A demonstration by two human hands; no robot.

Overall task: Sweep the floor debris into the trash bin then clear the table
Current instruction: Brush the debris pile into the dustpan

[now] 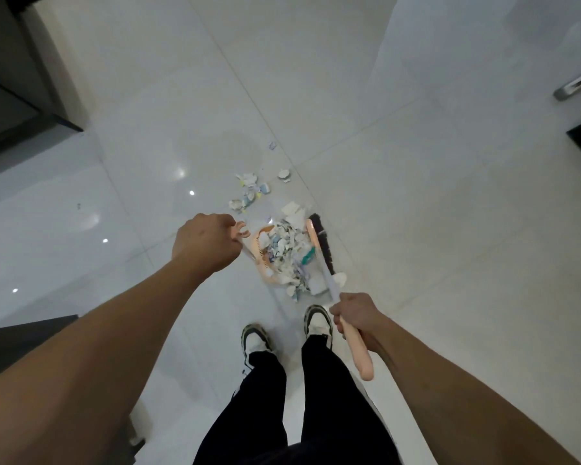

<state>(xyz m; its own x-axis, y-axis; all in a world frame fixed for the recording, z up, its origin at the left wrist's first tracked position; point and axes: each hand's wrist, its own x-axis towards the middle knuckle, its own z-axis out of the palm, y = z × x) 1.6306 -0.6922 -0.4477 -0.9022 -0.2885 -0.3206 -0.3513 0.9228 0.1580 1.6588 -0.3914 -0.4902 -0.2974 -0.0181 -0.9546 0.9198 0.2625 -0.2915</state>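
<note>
A peach dustpan (265, 263) stands on the white tiled floor ahead of my feet, heaped with torn paper scraps (287, 250). My left hand (203, 241) is shut on the dustpan's upright handle at its left. My right hand (358, 318) grips the peach handle of a broom (319, 243), whose dark bristles rest against the right side of the dustpan. More loose scraps (249, 191) lie on the floor just beyond the pan, with a few stray pieces (284, 175) farther out.
A dark cabinet (10, 78) fills the upper left and a dark surface edge (21, 344) sits at my left. A door with a metal handle (574, 88) is at the upper right. My shoes (317, 325) stand right behind the dustpan.
</note>
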